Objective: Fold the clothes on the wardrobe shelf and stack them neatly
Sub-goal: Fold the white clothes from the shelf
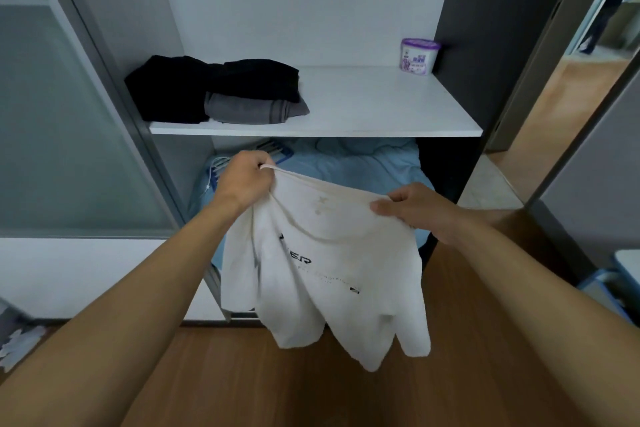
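Upper middle of the frame is the white wardrobe shelf [363,107]. On its left end sits a loose black heap of clothing [166,94], and right beside it, touching, a folded grey garment [249,111] with a folded black garment [259,78] on top. Far right at the back of the shelf there's a small white tub with a purple lid [419,56], well apart from the clothes. The stretch of shelf between them is bare white board.

Under the shelf, the lower compartment is stuffed with light blue bedding [363,163], and a bit of blue plastic hanger frame [282,153] pokes out at its upper left. A frosted sliding door [62,135] fills the left side of the frame, wooden floor [277,385] runs along the bottom, and an open doorway [571,107] shows at the right.

The white T-shirt [329,270] isn't on the shelf: it hangs in the middle of the frame, below the shelf edge and in front of the bedding, covering a good part of that compartment. It has black lettering on it, and its hem dangles over the floor.

Both bare forearms reach up from the bottom corners. The left hand [242,180] is a closed fist around the shirt's top edge, knuckles toward the camera. The right hand [419,211] sits a little lower and pinches the same top edge between thumb and curled fingers, so the fabric is stretched between the two.
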Tool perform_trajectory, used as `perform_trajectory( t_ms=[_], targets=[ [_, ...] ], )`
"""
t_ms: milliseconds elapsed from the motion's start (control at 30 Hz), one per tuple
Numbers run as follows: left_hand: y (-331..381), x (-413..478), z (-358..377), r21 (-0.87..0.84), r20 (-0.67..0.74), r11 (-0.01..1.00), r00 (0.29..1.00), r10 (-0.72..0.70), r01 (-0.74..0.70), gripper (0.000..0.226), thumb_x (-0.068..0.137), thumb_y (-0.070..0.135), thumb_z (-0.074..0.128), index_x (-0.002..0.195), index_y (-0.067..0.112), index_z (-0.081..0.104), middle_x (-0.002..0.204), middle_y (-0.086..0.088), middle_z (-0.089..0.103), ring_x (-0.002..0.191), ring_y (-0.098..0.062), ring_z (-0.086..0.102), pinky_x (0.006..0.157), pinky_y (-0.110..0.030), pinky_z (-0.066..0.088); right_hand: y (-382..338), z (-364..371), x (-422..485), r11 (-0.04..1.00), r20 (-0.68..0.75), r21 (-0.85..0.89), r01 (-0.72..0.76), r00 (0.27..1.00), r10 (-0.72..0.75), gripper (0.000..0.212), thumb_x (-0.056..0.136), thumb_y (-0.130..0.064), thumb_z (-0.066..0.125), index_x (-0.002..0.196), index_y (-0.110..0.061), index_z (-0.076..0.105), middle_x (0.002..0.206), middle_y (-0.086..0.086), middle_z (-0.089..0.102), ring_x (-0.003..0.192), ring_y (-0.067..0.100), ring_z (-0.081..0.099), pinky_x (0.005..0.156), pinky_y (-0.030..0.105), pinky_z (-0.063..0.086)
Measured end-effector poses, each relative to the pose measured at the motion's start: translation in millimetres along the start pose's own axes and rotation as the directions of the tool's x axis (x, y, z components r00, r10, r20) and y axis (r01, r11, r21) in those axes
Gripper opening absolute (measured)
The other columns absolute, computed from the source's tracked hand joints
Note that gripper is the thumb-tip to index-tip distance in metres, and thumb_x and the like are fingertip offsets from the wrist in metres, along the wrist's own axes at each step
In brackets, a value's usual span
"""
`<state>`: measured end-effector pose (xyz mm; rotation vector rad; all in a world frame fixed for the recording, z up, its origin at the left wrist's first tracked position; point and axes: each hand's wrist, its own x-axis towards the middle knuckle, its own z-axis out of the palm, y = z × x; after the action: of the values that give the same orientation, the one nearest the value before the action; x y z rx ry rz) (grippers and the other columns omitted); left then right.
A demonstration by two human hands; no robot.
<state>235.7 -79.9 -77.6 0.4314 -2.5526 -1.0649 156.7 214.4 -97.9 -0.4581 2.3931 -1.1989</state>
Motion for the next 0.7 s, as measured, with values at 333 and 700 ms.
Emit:
perform_trajectory(
  t_ms=[333, 700],
  targets=[
    [-23.4, 4.8, 11.0, 0.080, -0.063, 0.990, 0.992, -0.109, 0.114, 0.017, 0.082, 0.005, 0.057, 0.078, 0.021, 0.062, 0.082, 0.005, 0.064, 0.082, -0.019, 0.060, 0.072, -0.030, 0.043, 0.0, 5.7, 9.6, 0.938, -0.413, 0.196, 0.285, 0.892, -0.185, 0.047, 0.093, -0.025, 0.067, 0.048, -0.022, 0.056, 0.047, -0.017, 0.043, 0.043, -0.001, 0.038, 0.045, 0.010, 0.031],
    [-13.3, 2.5, 11.4, -0.316, -0.034, 0.947, 0.997, -0.066, 0.052, 0.033, 0.076, -0.010, 0.039, 0.062, 0.015, 0.055, 0.054, 0.009, 0.051, 0.052, -0.006, 0.046, 0.046, -0.020, 0.036, 20.9, 2.6, 6.8, 0.975, -0.112, -0.087, 0.204, 0.971, -0.213, 0.051, 0.096, -0.045, 0.061, 0.060, -0.013, 0.044, 0.047, -0.015, 0.038, 0.043, 0.001, 0.034, 0.041, 0.014, 0.025]
  ],
)
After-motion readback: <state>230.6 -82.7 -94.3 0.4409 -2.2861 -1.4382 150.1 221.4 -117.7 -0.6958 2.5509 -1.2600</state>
